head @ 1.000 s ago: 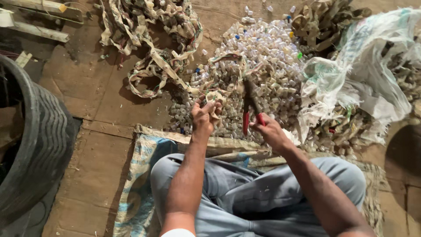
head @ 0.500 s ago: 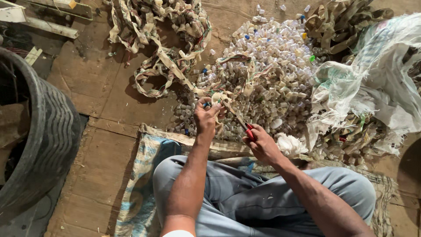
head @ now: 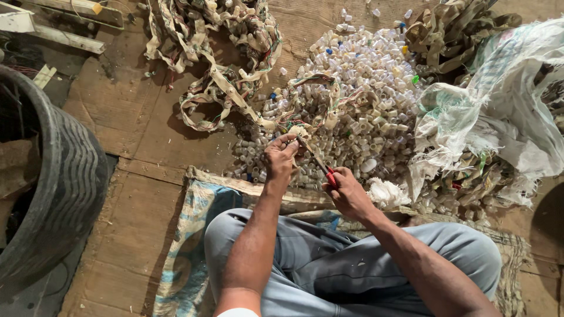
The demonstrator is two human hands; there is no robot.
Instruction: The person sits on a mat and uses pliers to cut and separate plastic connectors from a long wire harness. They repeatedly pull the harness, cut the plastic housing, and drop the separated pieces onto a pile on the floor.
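Observation:
My left hand (head: 279, 156) pinches the end of a long beige strip (head: 235, 88) studded with small plastic pieces, holding it just above the heap. My right hand (head: 346, 191) grips red-handled pliers (head: 320, 164), their jaws at the strip right beside my left fingertips. Below both hands lies a large heap of small whitish plastic caps (head: 364, 100), a few of them blue or green. The strip trails away up and to the left in loose coils.
A black tyre (head: 64, 182) stands at the left. A torn white woven sack (head: 499, 111) with more strip scraps lies at the right. I sit on a patterned mat (head: 188, 235) over cardboard flooring. Wooden slats (head: 59, 35) lie at the top left.
The pliers have swung from upright to slanting toward my left fingers. Both hands have come closer together on the strip end.

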